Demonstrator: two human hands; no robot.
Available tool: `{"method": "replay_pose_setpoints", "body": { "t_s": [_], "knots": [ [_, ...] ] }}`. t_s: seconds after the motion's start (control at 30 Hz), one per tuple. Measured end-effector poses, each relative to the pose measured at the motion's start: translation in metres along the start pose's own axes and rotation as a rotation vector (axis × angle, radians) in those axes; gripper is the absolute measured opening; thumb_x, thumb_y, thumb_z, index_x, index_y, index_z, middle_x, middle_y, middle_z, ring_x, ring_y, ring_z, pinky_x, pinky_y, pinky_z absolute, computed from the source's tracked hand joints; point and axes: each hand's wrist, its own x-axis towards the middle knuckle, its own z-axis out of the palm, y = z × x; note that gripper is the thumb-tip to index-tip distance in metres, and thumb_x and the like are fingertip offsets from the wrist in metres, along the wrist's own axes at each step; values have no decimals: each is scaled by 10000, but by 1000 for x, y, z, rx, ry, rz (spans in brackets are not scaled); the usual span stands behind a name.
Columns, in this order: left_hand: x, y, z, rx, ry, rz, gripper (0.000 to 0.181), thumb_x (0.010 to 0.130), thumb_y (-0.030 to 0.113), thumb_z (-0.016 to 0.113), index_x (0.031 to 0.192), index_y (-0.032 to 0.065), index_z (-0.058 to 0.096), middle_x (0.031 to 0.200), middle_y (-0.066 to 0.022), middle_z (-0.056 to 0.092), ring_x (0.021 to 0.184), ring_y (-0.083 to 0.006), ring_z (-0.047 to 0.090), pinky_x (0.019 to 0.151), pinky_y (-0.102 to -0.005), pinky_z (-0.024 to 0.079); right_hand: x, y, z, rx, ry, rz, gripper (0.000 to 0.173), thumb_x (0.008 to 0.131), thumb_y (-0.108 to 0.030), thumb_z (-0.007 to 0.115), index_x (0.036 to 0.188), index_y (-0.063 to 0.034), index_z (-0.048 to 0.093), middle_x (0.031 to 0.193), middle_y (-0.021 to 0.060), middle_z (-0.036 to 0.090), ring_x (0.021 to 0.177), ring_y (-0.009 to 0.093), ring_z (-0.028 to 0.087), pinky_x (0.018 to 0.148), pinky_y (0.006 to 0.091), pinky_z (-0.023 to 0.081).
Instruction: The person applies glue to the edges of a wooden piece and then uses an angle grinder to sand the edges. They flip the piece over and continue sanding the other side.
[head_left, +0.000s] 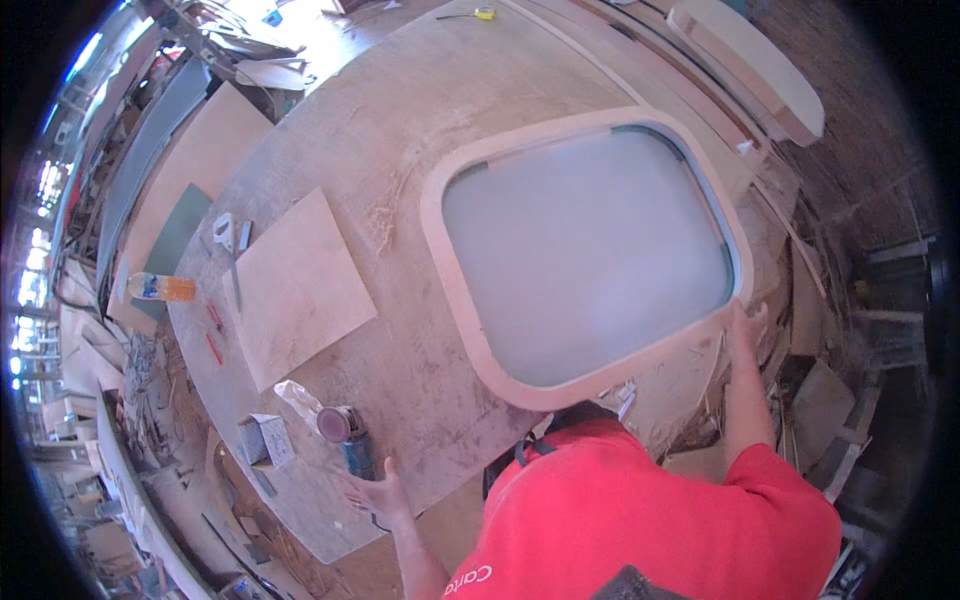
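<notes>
My left hand (373, 496) is spread beside the teal body of an angle grinder (358, 456). The grinder lies on the worktable (442, 427) with its round brown disc (334, 424) facing up. My right hand (746, 326) is at the lower right corner of a rounded wooden frame (456, 281), its fingers apart; the thumb side seems to touch the frame's outer edge. A smooth grey-white panel (585, 247) shows inside the frame, with dark green pieces (660, 139) along parts of its inner rim.
A square wooden board (300, 289) lies left of the frame, with a handsaw (223, 232) across its edge. Nearby are an orange drink bottle (169, 288), a small open box (267, 441) and a plastic bag (296, 399). A yellow tape measure (484, 13) lies at the far edge.
</notes>
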Motion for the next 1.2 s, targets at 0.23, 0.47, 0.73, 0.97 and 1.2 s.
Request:
{"method": "replay_pose_setpoints", "body": {
  "t_s": [0.23, 0.47, 0.73, 0.97, 1.2],
  "knots": [
    [-91, 105, 20, -961, -1092, -319, 457, 1026, 392, 636, 1349, 71, 597, 1070, -80, 658, 929, -226, 641, 759, -365, 515, 79, -43, 9, 435, -524, 240, 890, 815, -441, 805, 1460, 63, 456, 1403, 216, 568, 1257, 330, 570, 1011, 428, 475],
    [-95, 209, -31, -1268, -1581, -645, 597, 990, 445, 671, 1320, -47, 595, 1252, -120, 672, 1094, -230, 652, 918, -351, 514, 119, -12, 44, 285, -656, 1, 472, 837, -312, 798, 1115, 60, 714, 1036, 136, 726, 924, 252, 688, 829, 389, 530],
    [1, 247, -17, -1227, -1354, -616, 540, 921, 378, 750, 1290, 7, 616, 1265, -123, 653, 1182, -274, 601, 1017, -481, 439, 59, -48, 19, 281, -867, 165, 412, 883, -354, 753, 1088, -2, 699, 958, 107, 692, 817, 219, 687, 646, 387, 554],
    [118, 334, 16, -1793, -776, -444, 793, 906, 301, 779, 1517, -32, 398, 1395, -112, 561, 1218, -208, 540, 988, -363, 398, -31, -135, 39, 516, -1107, 290, 390, 960, -371, 673, 1153, -36, 622, 1062, 108, 653, 925, 272, 672, 717, 419, 588],
    [66, 343, 21, -1644, -934, -206, 842, 924, 250, 767, 1573, -41, 316, 1596, -151, 416, 1477, -246, 382, 1214, -425, 282, -96, -233, 108, 807, -1167, 260, 294, 1004, -297, 624, 1165, -52, 610, 1104, 103, 650, 978, 262, 660, 826, 415, 570]
  ]
}}
